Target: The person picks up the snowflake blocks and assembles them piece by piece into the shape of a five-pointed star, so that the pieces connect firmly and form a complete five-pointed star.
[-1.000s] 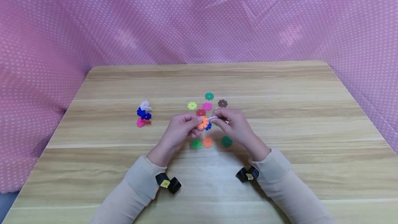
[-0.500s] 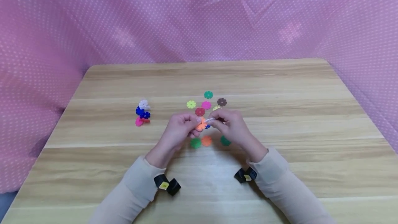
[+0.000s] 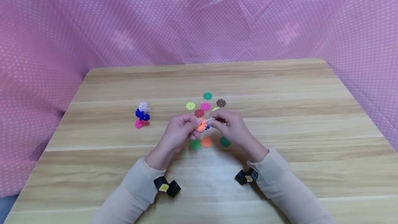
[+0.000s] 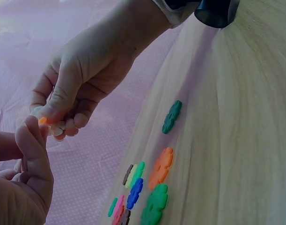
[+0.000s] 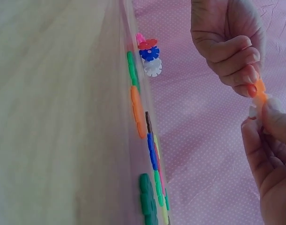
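Between the thumb and fingers of my left hand (image 3: 178, 130) is an orange notched plastic disc (image 3: 202, 124), the flower-shaped kind that slots together. My right hand (image 3: 234, 128) pinches a white notched disc (image 3: 210, 120), held edge-on against the orange one's right side. Both discs are raised above the table, as the right wrist view shows, where the orange disc (image 5: 260, 87) meets the white one between the two hands. Fingertips cover much of both, so how deep the slots engage cannot be seen.
Loose discs lie beneath and around the hands: orange (image 3: 206, 142), green (image 3: 195, 144), dark green (image 3: 225, 141), red (image 3: 199, 113), pink (image 3: 205, 106), brown (image 3: 221, 103) and others. Farther left stands a joined cluster of white, blue, pink and red discs (image 3: 143, 114). Pink dotted cloth (image 3: 199, 20) surrounds the wooden table (image 3: 295, 113).
Over the last second the white disc and right fingers have shifted slightly left and closer onto the orange disc. Both hands keep their grips; the loose discs stay put.
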A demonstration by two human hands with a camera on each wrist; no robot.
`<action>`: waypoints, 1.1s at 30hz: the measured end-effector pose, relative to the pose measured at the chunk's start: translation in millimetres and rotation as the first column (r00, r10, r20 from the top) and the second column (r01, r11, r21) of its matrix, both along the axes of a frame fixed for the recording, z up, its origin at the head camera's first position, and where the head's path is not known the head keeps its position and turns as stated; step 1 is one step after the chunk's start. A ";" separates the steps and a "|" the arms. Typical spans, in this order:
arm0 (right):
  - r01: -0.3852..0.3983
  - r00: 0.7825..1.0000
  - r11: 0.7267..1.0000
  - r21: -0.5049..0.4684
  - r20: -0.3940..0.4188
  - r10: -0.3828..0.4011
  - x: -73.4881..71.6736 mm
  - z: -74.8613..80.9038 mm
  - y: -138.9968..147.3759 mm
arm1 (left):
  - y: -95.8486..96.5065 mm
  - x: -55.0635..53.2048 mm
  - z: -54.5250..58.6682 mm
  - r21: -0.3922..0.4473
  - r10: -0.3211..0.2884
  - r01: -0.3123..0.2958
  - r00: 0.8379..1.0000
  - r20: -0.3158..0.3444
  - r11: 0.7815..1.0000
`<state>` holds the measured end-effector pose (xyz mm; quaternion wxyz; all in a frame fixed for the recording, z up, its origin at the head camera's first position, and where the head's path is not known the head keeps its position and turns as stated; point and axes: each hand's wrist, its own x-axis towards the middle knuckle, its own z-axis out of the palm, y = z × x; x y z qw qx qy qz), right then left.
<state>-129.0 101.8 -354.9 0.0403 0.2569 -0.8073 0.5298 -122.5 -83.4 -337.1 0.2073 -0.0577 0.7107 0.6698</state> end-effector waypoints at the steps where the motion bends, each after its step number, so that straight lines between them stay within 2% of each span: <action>1: 0.001 1.000 1.000 -0.001 0.008 -0.001 -0.3 -0.6 0.1 | -0.7 0.5 0.0 0.002 0.006 -0.006 1.000 0.001 1.000; 5: 0.012 0.998 0.999 0.041 0.065 -0.015 -2.4 -1.6 2.5 | -3.5 1.1 -2.2 0.028 0.034 -0.034 0.999 -0.003 0.999; 10: -0.019 0.987 0.984 0.178 0.160 -0.010 -5.8 -2.5 12.9 | -9.8 -0.1 -6.1 0.040 0.116 -0.117 0.993 0.010 0.992; 17: -0.167 0.968 0.931 0.326 0.235 0.091 -7.7 -1.6 28.1 | -17.4 -0.7 -5.0 0.043 0.157 -0.158 0.987 0.025 0.987; 24: -0.220 0.953 0.891 0.397 0.284 0.109 -5.3 -5.0 40.6 | -19.5 0.2 -4.9 0.056 0.173 -0.175 0.984 0.027 0.983; 33: -0.296 0.925 0.824 0.483 0.360 0.121 -5.5 -8.4 42.6 | -19.1 -0.1 -5.9 0.069 0.181 -0.183 0.983 0.039 0.981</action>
